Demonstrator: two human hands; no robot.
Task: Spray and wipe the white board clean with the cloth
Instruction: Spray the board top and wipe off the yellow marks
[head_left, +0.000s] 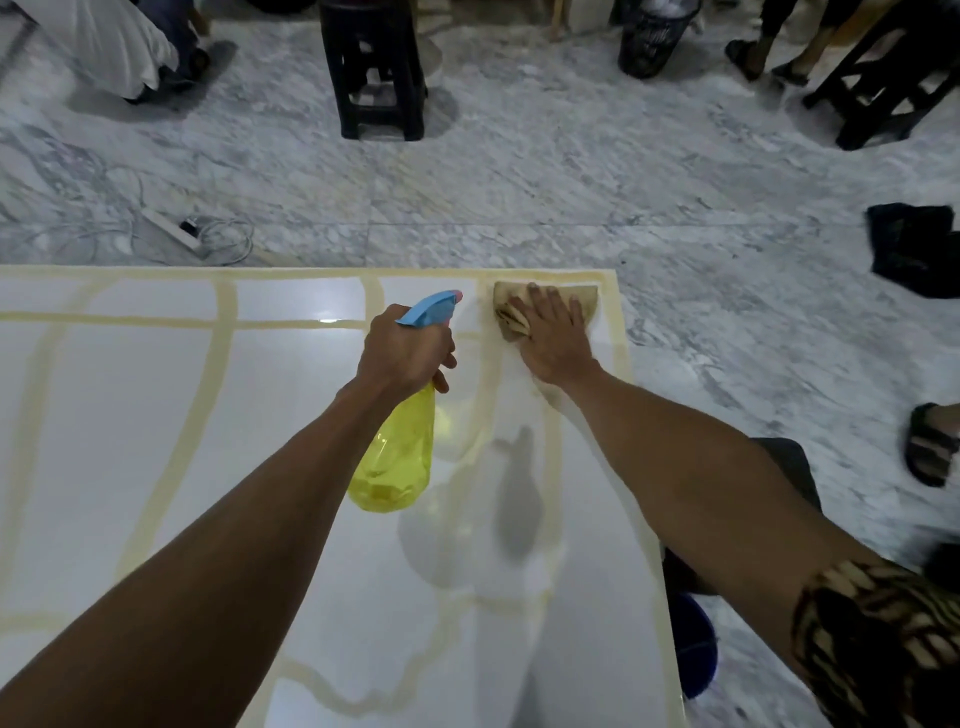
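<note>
The white board lies flat in front of me, crossed by pale yellowish stripes. My left hand grips the neck of a yellow spray bottle with a blue trigger head, held above the board's middle, nozzle pointing toward the far right corner. My right hand lies flat, fingers spread, pressing a tan cloth onto the board's far right corner. Part of the cloth is hidden under my palm.
Marble floor surrounds the board. A black stool stands beyond it, with a power strip and cables near the far left edge. A dark cloth, a sandalled foot and a blue bucket lie to the right.
</note>
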